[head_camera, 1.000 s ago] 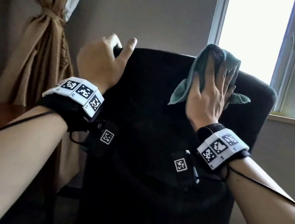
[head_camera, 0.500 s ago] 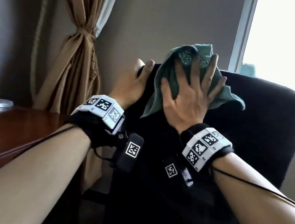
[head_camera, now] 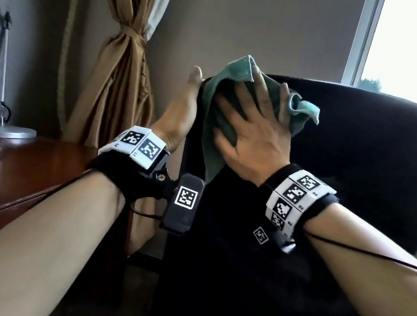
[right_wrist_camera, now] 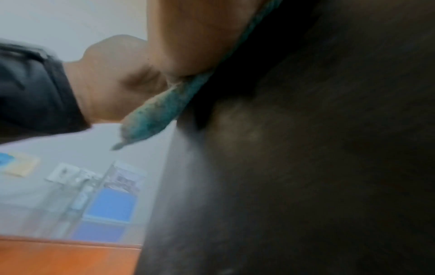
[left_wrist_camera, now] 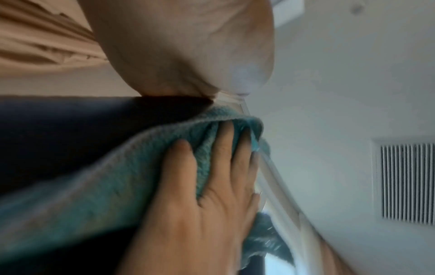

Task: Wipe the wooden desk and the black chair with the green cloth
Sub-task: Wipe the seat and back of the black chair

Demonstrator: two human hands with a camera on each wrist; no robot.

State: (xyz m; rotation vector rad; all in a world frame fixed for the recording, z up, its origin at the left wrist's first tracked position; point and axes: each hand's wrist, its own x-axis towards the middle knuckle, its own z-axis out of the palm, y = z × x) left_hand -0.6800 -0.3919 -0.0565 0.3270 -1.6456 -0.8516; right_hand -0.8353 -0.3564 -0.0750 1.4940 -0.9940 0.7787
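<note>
Pressing with straight, spread fingers, the right hand (head_camera: pixel 253 142) is laid flat on the one green cloth (head_camera: pixel 221 123), which is held against the upper left corner of the one black chair (head_camera: pixel 357 162) backrest. That corner's left edge is gripped by the left hand (head_camera: pixel 180 118), thumb up just beside the cloth. Left of the chair, one wooden desk (head_camera: pixel 19 170) is seen, bearing one lamp base (head_camera: pixel 5 130).

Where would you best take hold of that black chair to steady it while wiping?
Probably the black chair's top left corner, from the outer side, where the left hand grips now: the edge is narrow enough to wrap, leaving the backrest front free for the green cloth.
</note>
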